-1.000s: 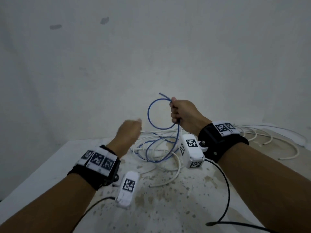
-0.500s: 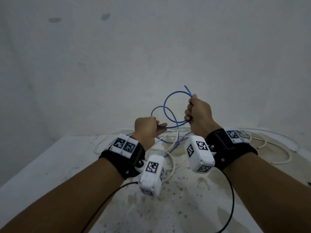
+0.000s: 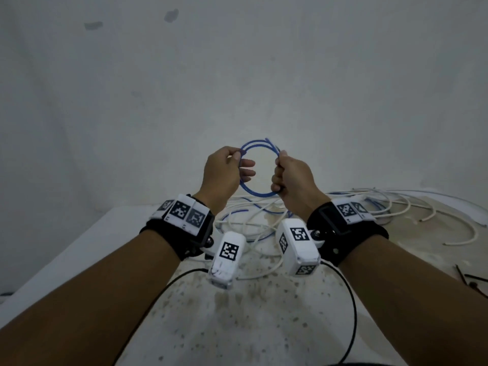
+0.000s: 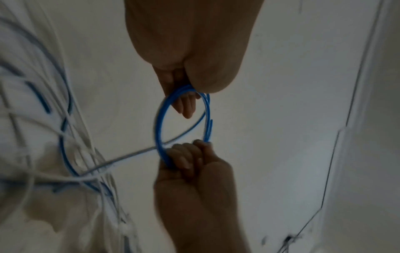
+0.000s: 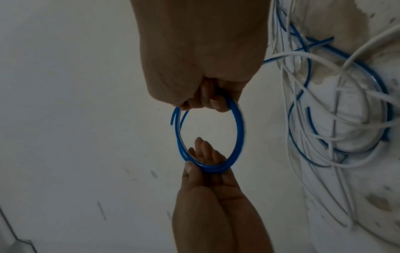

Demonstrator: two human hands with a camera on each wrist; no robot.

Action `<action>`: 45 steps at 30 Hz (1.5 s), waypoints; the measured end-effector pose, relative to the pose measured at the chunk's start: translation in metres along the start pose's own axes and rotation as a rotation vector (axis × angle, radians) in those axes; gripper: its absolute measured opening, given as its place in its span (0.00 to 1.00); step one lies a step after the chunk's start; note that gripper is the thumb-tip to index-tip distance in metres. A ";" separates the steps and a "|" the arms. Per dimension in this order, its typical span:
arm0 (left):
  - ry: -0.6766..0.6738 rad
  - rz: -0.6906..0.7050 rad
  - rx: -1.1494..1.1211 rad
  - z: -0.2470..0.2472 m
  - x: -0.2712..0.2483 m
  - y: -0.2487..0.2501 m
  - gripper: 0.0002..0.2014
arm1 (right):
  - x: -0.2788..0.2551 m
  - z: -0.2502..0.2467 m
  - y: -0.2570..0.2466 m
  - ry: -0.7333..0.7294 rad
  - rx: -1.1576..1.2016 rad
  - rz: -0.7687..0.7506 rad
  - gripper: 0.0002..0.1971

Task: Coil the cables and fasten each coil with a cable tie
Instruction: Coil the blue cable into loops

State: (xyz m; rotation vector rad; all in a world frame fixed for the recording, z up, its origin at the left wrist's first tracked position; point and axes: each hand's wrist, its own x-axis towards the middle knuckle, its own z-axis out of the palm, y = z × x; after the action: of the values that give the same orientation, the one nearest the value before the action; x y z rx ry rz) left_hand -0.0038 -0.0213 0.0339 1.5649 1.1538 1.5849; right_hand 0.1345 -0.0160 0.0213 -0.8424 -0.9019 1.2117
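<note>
A thin blue cable (image 3: 254, 192) is wound into a small round coil held up in the air above the table. My left hand (image 3: 227, 170) pinches the coil's left side between thumb and forefinger, the other fingers sticking out straight through the ring. My right hand (image 3: 289, 178) is fisted round the coil's right side. In the left wrist view the blue coil (image 4: 159, 130) spans from my left hand (image 4: 190, 82) to my right hand (image 4: 190, 162). In the right wrist view the coil (image 5: 239, 130) runs between my right hand (image 5: 207, 99) and my left hand (image 5: 201, 164).
A tangle of loose white and blue cables (image 3: 369, 204) lies on the stained white table (image 3: 237, 320) below and right of my hands. Black cable ties (image 3: 472, 280) lie at the table's right edge. A plain wall stands close behind.
Both hands have risen higher above the table. The loose blue loops have been gathered into one tight round coil, and my left hand has shifted from the trailing cable to the coil's left side.
</note>
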 end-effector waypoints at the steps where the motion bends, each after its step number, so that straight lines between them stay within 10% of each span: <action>1: -0.036 0.049 0.068 -0.005 -0.001 -0.002 0.12 | -0.001 0.002 -0.002 -0.003 0.017 -0.002 0.16; 34: -0.454 -0.021 0.218 -0.047 0.017 0.027 0.13 | -0.004 0.010 0.005 -0.322 -0.258 0.006 0.18; 45: -0.225 0.143 0.381 -0.035 0.017 0.008 0.16 | -0.009 0.010 0.007 -0.353 -0.390 -0.083 0.17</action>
State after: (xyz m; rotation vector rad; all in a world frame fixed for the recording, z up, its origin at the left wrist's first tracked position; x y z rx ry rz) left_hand -0.0386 -0.0146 0.0514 2.0542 1.2935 1.2815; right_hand 0.1218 -0.0231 0.0175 -0.8994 -1.4799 1.1473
